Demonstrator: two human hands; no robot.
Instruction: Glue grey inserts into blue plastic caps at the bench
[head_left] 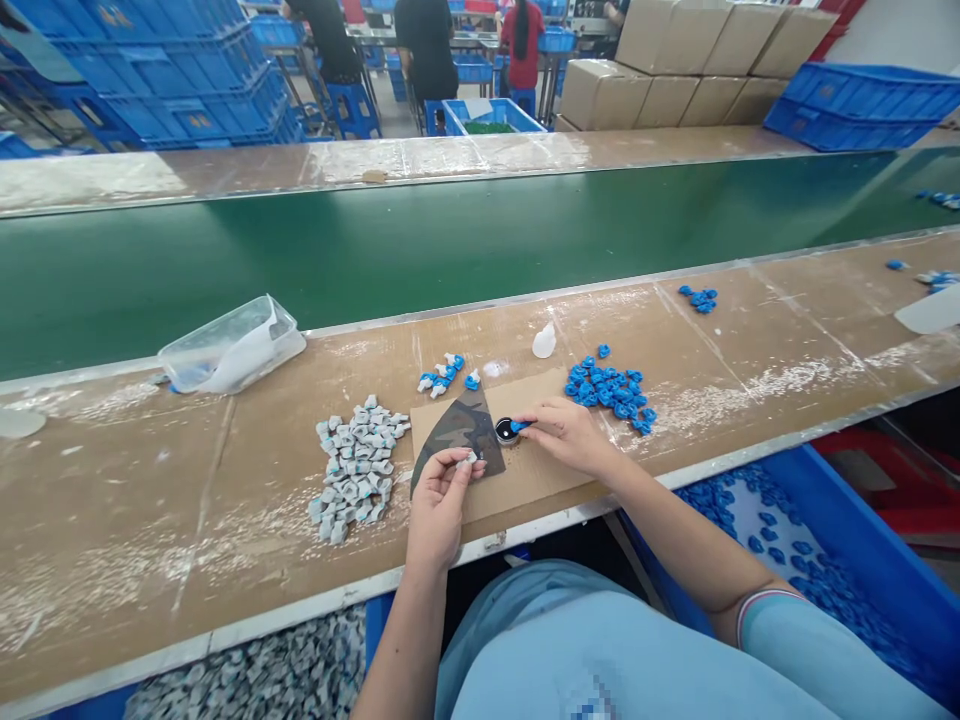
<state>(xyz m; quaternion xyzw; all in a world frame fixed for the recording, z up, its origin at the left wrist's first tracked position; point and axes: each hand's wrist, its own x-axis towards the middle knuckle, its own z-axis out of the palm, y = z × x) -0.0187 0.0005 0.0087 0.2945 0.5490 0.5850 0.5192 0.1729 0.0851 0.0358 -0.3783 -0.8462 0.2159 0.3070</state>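
Note:
My left hand point(441, 490) pinches a small grey-white plastic piece point(471, 457) above a dark curved sheet point(457, 435). In my right hand point(562, 432) is a small blue plastic piece point(517, 426), held at the rim of a little round pot point(505, 432) with black inside. Both the sheet and the pot rest on a cardboard piece point(540, 470). A pile of grey-white pieces point(356, 465) lies to the left, and a pile of blue pieces point(611, 388) to the right. Several joined blue-and-white pieces point(442, 374) sit behind the sheet.
A clear plastic box point(232, 350) lies by the green conveyor belt point(420, 240). One white piece point(544, 341) stands behind the cardboard. Below the table edge are a bin of grey pieces point(262, 665) and a blue bin point(862, 530). People and stacked crates point(165, 70) are across the belt.

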